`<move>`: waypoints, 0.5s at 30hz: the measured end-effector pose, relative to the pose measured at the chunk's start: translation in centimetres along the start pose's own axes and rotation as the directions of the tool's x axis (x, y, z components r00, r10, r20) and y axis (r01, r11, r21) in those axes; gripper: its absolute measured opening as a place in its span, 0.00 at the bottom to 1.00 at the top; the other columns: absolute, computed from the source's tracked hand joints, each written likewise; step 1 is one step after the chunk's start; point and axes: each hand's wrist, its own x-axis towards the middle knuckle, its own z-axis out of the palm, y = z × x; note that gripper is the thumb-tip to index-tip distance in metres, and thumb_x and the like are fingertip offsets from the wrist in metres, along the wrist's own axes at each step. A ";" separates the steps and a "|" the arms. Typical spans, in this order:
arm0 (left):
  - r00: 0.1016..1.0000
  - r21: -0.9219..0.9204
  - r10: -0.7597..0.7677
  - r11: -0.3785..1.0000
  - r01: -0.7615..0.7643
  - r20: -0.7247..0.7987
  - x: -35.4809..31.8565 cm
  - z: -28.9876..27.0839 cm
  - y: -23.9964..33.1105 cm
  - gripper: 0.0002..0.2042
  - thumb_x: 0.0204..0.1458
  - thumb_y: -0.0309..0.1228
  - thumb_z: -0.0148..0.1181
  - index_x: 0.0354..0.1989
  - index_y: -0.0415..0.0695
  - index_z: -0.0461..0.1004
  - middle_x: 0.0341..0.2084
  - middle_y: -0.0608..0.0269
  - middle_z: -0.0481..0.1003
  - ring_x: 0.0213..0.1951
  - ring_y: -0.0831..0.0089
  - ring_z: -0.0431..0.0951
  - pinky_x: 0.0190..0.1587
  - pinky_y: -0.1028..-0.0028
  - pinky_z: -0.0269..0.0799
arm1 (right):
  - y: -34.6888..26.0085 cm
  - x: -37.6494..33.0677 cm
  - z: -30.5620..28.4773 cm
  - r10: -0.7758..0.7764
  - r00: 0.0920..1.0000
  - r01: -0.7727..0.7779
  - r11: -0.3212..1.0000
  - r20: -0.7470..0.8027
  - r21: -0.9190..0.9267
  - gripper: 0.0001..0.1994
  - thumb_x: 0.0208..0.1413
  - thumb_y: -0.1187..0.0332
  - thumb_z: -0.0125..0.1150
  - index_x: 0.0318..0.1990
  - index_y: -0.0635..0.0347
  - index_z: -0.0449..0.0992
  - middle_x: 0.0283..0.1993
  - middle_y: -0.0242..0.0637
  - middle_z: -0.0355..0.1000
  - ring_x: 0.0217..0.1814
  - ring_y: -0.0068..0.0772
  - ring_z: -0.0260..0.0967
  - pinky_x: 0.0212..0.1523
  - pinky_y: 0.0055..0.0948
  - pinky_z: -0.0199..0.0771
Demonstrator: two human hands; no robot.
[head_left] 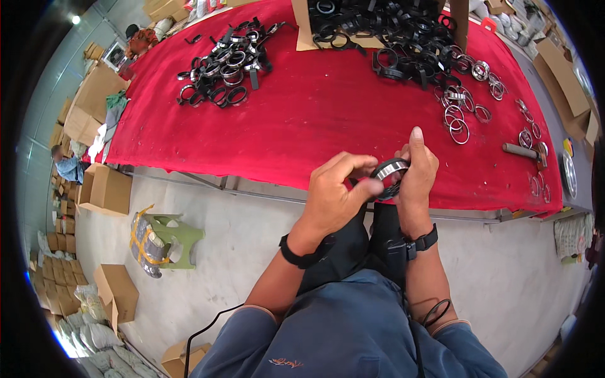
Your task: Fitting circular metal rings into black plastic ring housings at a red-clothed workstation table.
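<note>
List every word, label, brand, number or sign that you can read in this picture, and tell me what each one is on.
Blue shirt: small orange script near the hem; I won't copy its wording.
Black-and-silver ring between the left hand and right hand: no readable lettering.
Open cardboard box on the floor: no print I can make out.
Other markings, if any: too small or blurred.
</note>
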 end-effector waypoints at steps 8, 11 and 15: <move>0.989 0.101 -0.109 0.990 0.099 0.097 -2.2 0.9 0.1 0.20 0.47 0.30 0.82 0.48 0.38 0.85 0.32 0.56 0.84 0.34 0.70 0.84 0.40 0.70 0.80 | 1.9 0.1 -0.3 0.076 0.997 -0.075 0.994 -0.007 0.080 0.30 0.74 0.45 0.58 0.21 0.56 0.67 0.17 0.28 0.63 0.13 0.19 0.58 0.14 0.24 0.56; 0.995 0.141 -0.050 0.989 0.037 0.091 -2.5 1.3 -0.1 0.18 0.49 0.29 0.81 0.48 0.38 0.85 0.32 0.56 0.84 0.33 0.69 0.84 0.38 0.71 0.79 | 2.3 0.1 -0.4 0.093 0.996 -0.094 0.992 0.014 0.088 0.31 0.74 0.45 0.58 0.21 0.56 0.66 0.16 0.27 0.62 0.13 0.19 0.58 0.14 0.25 0.55; 0.998 0.115 -0.048 0.992 0.042 0.050 -2.8 1.5 -1.2 0.17 0.50 0.27 0.80 0.48 0.37 0.84 0.33 0.57 0.85 0.35 0.71 0.84 0.40 0.72 0.79 | 2.3 0.0 -0.5 0.127 0.992 -0.126 0.992 -0.019 0.015 0.32 0.74 0.44 0.57 0.20 0.57 0.67 0.16 0.27 0.61 0.13 0.19 0.56 0.14 0.26 0.54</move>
